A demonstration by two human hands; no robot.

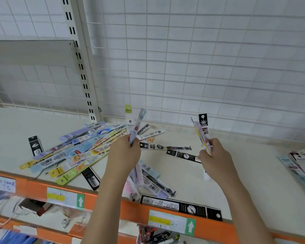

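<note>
Left hand [124, 152] grips a small bunch of pen refill packets [135, 120], fanned upright above the shelf [245, 173]. Right hand [214, 155] grips a second bunch [202, 132], also upright, well to the right. Loose packets [74, 150] lie heaped on the shelf, left of and beneath both hands. Wire grid panel [201, 59] stands at the far side.

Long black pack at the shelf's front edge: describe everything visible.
The black pack is a long, flat, glossy strip: white barcode label at its left end, round white emblem and hang hole towards the right. It lies flat on the shelf, along the orange rail. Nothing rests on it.
</note>
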